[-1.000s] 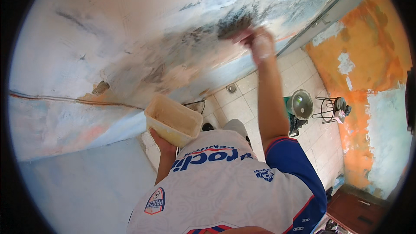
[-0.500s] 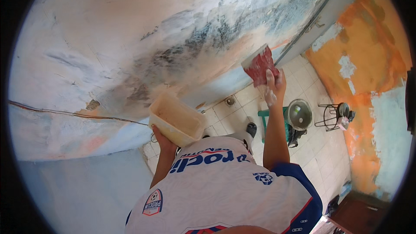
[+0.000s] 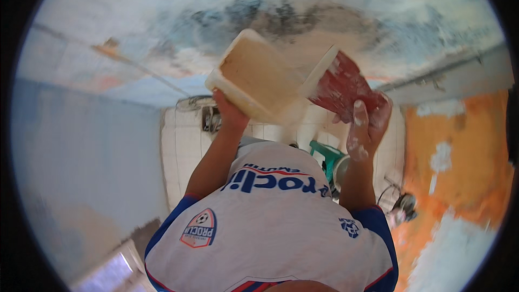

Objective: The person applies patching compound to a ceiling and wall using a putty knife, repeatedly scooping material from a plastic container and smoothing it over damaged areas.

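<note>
My left hand [image 3: 231,110] grips the near left end of a cream rectangular plastic tub [image 3: 238,97], tilted up in front of me. Pale residue coats the inside of the tub. In my right hand [image 3: 370,127], smeared with white paste, is a wide red putty knife [image 3: 343,84]. White filler lines its pale blade edge, which is beside the tub's right side; whether the two touch I cannot tell. Ahead of both hands is a wall [image 3: 286,21] with dark, grey and whitish patches.
Below on the tiled floor [image 3: 184,146] stand a green plastic stool [image 3: 327,157] and a bucket [image 3: 340,170], partly behind my right arm. An orange wall [image 3: 465,146] with pale patches rises at right, a plain bluish wall [image 3: 86,151] at left. A cable runs low along the wall ahead.
My right hand has brought the putty knife closer to the tub, away from the wall. My left hand has raised the tub. The whole view has turned.
</note>
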A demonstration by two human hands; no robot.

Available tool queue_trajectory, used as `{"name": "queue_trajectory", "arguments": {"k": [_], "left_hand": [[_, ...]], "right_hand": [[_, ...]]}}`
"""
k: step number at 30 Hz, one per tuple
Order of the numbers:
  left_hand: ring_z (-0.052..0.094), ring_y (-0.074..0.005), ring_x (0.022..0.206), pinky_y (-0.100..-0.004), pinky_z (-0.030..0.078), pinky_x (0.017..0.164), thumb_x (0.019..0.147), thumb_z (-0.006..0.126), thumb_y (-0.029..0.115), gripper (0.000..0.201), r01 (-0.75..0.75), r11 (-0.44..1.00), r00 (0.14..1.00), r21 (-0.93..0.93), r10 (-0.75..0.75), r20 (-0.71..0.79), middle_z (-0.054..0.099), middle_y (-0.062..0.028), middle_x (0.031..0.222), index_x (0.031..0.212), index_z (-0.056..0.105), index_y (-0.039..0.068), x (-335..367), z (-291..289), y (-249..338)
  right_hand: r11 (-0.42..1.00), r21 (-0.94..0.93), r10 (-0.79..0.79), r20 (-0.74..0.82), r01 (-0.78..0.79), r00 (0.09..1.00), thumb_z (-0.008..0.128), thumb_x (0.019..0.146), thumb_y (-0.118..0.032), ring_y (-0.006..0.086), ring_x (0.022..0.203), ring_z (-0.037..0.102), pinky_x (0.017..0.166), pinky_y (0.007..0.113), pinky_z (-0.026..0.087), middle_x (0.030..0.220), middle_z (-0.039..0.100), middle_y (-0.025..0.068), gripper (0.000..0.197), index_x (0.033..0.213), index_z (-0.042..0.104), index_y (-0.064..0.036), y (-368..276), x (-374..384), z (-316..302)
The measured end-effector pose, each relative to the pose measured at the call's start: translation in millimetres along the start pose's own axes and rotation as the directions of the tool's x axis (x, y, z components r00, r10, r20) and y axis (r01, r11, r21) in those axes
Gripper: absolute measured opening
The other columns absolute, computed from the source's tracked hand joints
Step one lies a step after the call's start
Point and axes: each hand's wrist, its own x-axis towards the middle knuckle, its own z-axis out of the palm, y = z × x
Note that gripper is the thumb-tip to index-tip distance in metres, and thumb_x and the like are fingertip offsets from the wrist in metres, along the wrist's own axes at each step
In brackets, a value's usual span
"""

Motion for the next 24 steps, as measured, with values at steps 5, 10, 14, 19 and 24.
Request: {"name": "queue_trajectory", "arguments": {"k": [5, 10, 14, 19, 24], "left_hand": [[0.043, -0.0275, 0.134, -0.0442, 0.039, 0.11, 0.083, 0.052, 0.075, 0.098, -0.336, 0.935, 0.938, 0.114, 0.343, -0.046, 0.041, -0.0105, 0.147, 0.148, 0.03, 0.006, -12.1, 20.3, 2.6], [0.05, -0.0264, 0.127, -0.0404, 0.045, 0.103, 0.083, 0.059, 0.071, 0.097, -0.555, 0.815, 0.823, 0.17, 0.567, -0.032, 0.047, -0.0123, 0.139, 0.144, 0.033, 0.0, -27.5, 14.9, 4.7], [0.052, -0.0256, 0.122, -0.0394, 0.045, 0.102, 0.085, 0.062, 0.063, 0.09, -0.644, 0.738, 0.75, 0.202, 0.661, -0.025, 0.049, -0.0119, 0.136, 0.143, 0.033, 0.0, -32.5, 17.7, -0.7], [0.052, -0.026, 0.121, -0.0402, 0.044, 0.102, 0.086, 0.061, 0.062, 0.083, -0.66, 0.672, 0.681, 0.335, 0.724, -0.111, 0.051, -0.0111, 0.133, 0.141, 0.037, 0.004, -49.1, 16.0, 15.1], [0.048, -0.0277, 0.128, -0.0437, 0.041, 0.106, 0.087, 0.057, 0.066, 0.085, -0.641, 0.733, 0.695, 0.226, 0.68, -0.234, 0.048, -0.0103, 0.138, 0.143, 0.037, 0.006, -61.9, 9.2, 11.7]], "right_hand": [[0.911, -0.231, -0.196, 0.489, 0.343, 0.85, 0.058, 0.089, 0.0, 0.0244, 0.079, 0.069, 0.068, 0.035, 0.055, 0.1, 0.07, 0.0159, 0.019, 0.108, 0.064, 0.0009, -31.7, 19.6, -4.9], [0.769, -0.135, -0.331, 0.751, 0.624, 0.571, 0.06, 0.075, 0.008, 0.0311, 0.086, 0.068, 0.075, 0.039, 0.054, 0.103, 0.07, 0.0141, 0.036, 0.108, 0.067, -0.0047, -43.3, 32.7, 22.1], [0.831, -0.019, -0.334, 0.782, 0.556, 0.526, 0.061, 0.071, 0.008, 0.0313, 0.087, 0.068, 0.074, 0.039, 0.054, 0.105, 0.07, 0.0125, 0.046, 0.113, 0.068, -0.0076, -36.0, 31.0, 17.1], [0.804, -0.01, -0.335, 0.818, 0.594, 0.468, 0.061, 0.07, 0.008, 0.0311, 0.087, 0.068, 0.074, 0.038, 0.055, 0.106, 0.07, 0.0128, 0.043, 0.109, 0.069, -0.0077, -50.8, 33.4, -23.7], [0.832, -0.094, -0.327, 0.712, 0.547, 0.621, 0.056, 0.095, -0.005, 0.0228, 0.072, 0.066, 0.06, 0.033, 0.054, 0.093, 0.067, 0.0157, 0.013, 0.105, 0.06, 0.0025, -35.8, 54.9, -41.6]]}}
